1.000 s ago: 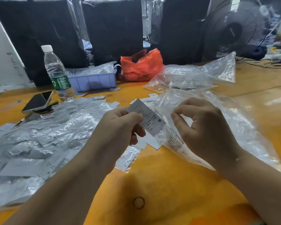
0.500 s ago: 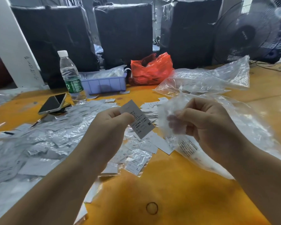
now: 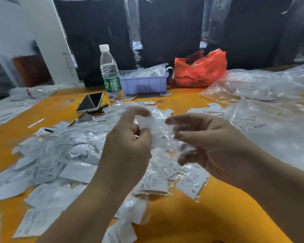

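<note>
The white label (image 3: 154, 132), printed with an M, is in the air above the middle of the table (image 3: 200, 216). We see the left hand (image 3: 128, 148) pinch its upper part between thumb and curled fingers. Just beside it, the right hand (image 3: 212, 146) has thumb and forefinger a little apart and holds the small clear sleeve (image 3: 175, 137). The sleeve touches the label, but it is blurred. Under both hands lies a pile of bagged labels (image 3: 68, 155). Farther away we see a phone (image 3: 90, 102), a water bottle (image 3: 111, 76), a blue tray (image 3: 144, 84) and a red bag (image 3: 200, 69). Large clear bags (image 3: 270, 120) lie at the right.
</note>
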`<state>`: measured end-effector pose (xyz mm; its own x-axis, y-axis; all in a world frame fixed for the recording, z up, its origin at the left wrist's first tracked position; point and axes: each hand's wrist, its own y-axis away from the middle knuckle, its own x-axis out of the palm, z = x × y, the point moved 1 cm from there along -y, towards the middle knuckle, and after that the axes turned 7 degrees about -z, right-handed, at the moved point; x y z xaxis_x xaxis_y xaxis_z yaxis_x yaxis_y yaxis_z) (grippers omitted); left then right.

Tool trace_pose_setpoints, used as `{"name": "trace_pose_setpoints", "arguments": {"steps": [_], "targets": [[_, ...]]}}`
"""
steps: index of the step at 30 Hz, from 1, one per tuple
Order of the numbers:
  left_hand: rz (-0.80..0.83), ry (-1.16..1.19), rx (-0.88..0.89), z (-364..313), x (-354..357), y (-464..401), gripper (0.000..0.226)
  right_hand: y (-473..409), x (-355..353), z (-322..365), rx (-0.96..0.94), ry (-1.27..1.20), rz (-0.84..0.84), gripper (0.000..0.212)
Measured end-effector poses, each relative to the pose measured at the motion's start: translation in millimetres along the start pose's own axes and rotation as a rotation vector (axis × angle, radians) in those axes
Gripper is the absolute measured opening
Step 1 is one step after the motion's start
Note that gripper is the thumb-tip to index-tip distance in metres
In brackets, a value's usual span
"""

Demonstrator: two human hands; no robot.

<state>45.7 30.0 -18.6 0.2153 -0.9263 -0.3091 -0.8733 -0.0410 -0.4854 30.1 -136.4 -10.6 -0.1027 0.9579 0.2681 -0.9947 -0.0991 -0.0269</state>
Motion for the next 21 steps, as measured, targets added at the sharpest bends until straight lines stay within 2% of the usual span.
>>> {"name": "trace_pose_setpoints", "arguments": {"steps": [3,6,9,14,21], "targets": [[0.119,0.003,-0.086,2.3,9.9,3.8,0.026,2.1,-3.0,-5.0,-0.010,0.000,0.030,0.022],[0.253,-0.007,-0.184,3.8,15.1,6.4,0.035,5.9,-3.2,-7.0,-0.023,-0.029,0.069,0.026],[0.360,0.065,-0.151,2.0,16.3,9.6,0.037,7.1,-3.5,-11.5,-0.052,-0.026,0.039,0.026],[0.293,0.156,-0.106,1.5,12.1,10.5,0.025,6.6,-1.6,-16.3,-0.102,0.020,-0.056,0.039],[0.184,0.133,-0.114,5.5,6.9,7.4,0.013,7.0,-3.8,-16.0,-0.107,0.084,-0.098,0.037]]}}
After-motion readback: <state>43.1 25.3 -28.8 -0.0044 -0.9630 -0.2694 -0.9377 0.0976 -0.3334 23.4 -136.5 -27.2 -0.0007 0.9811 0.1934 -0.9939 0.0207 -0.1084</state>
